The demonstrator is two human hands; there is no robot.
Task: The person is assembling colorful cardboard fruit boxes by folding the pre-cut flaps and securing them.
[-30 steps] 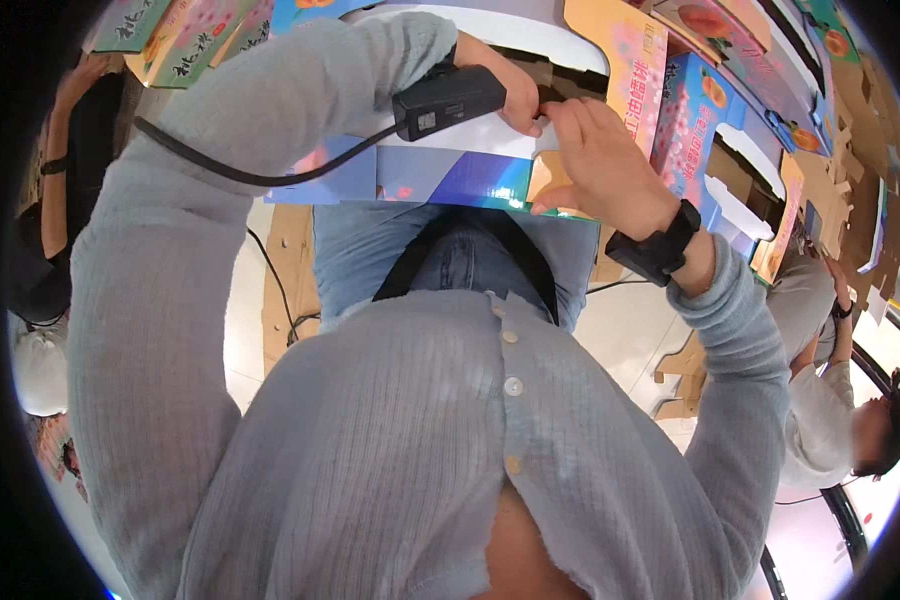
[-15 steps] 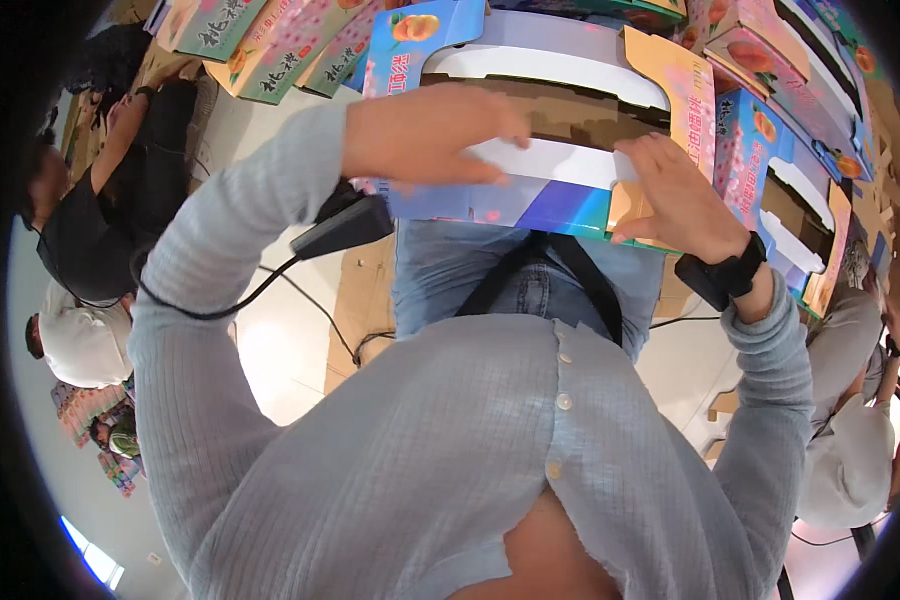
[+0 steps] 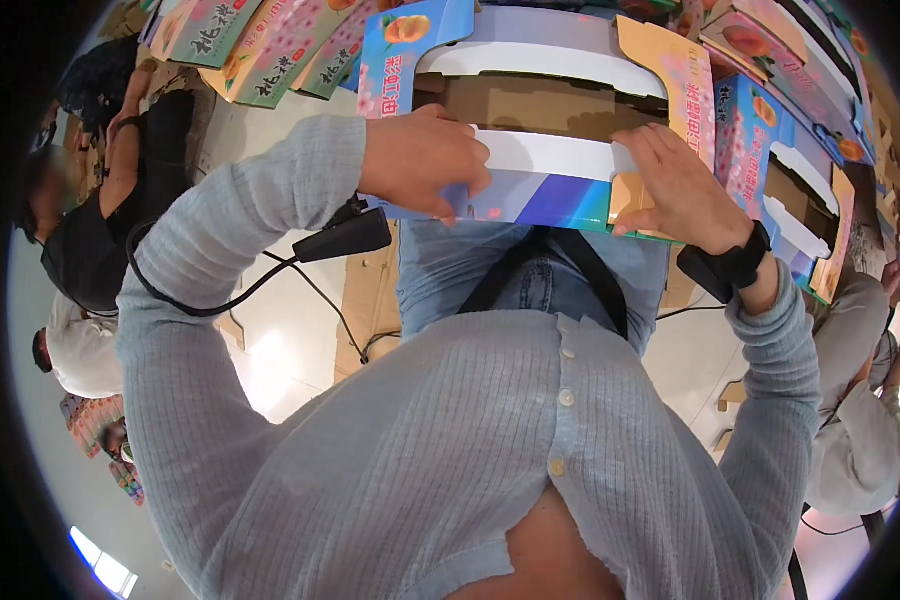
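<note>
A colourful cardboard gift box (image 3: 565,200) with peach pictures lies in front of me above my lap, its top open onto a bare brown inside. White folded strips run along its near and far long sides. My left hand (image 3: 425,162) is closed on the near left corner, fingers curled over the edge and thumb on the outer face. At the near right corner my right hand (image 3: 682,190) grips the yellow end piece, fingertips over the rim and thumb low on the front. Both palms are hidden.
More printed boxes (image 3: 280,45) are stacked at the far left. Another open box (image 3: 785,195) stands close on the right, with further boxes behind it. A black cable (image 3: 320,305) with a black block hangs by my left wrist. People sit at both sides.
My left hand has come down from over the box's opening and closed on its near left edge. The right hand stays at the right corner, its grip much the same.
</note>
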